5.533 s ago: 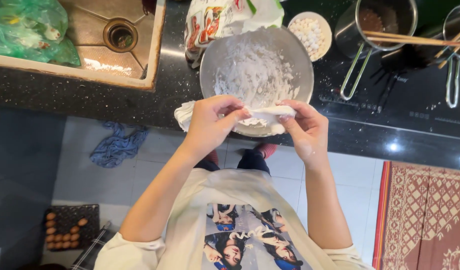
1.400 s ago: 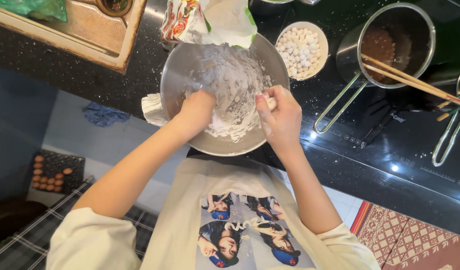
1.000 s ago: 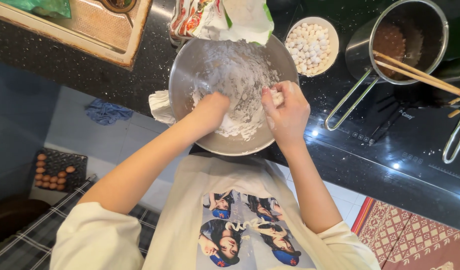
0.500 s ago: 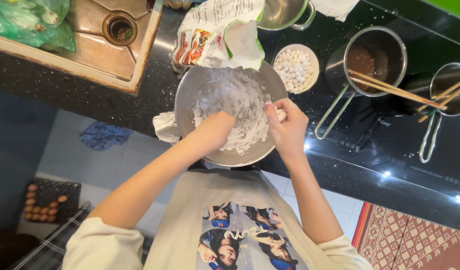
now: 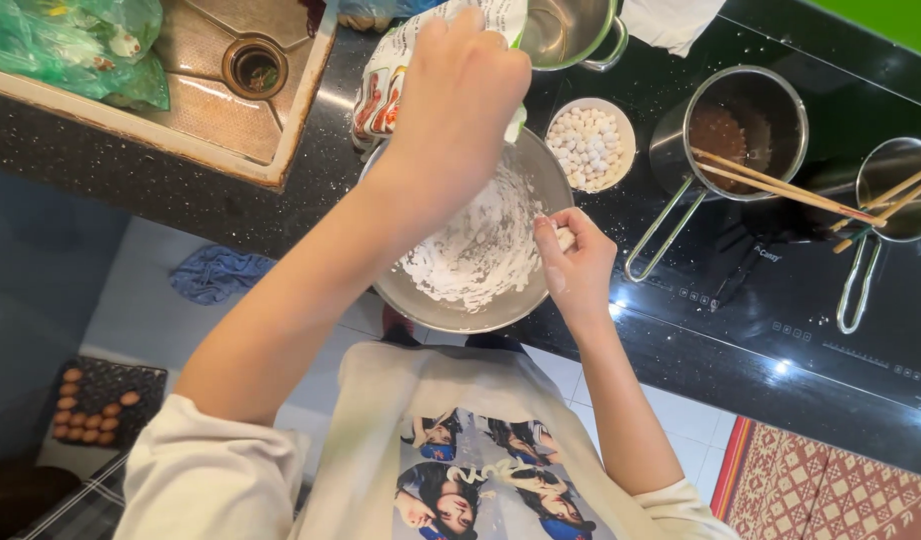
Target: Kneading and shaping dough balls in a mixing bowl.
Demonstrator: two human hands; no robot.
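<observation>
**Hands at the flour bowl**

Far left – sink [image 5: 196, 60] with a green bag [image 5: 71, 45] in it, set in the dark worktop [image 5: 161, 190]. Left hand [image 5: 459, 95] raised over the bowl, fingers curled around the printed packet [image 5: 401, 70]. Metal bowl [image 5: 486, 250] sits at the worktop's near edge, white flour inside. Right hand [image 5: 576, 265] at the bowl's right rim, fingers pressed together, pinching a bit of white dough. Further right – small dish of white balls [image 5: 591, 143], saucepan [image 5: 746, 125] with chopsticks [image 5: 781, 185] across it.
</observation>
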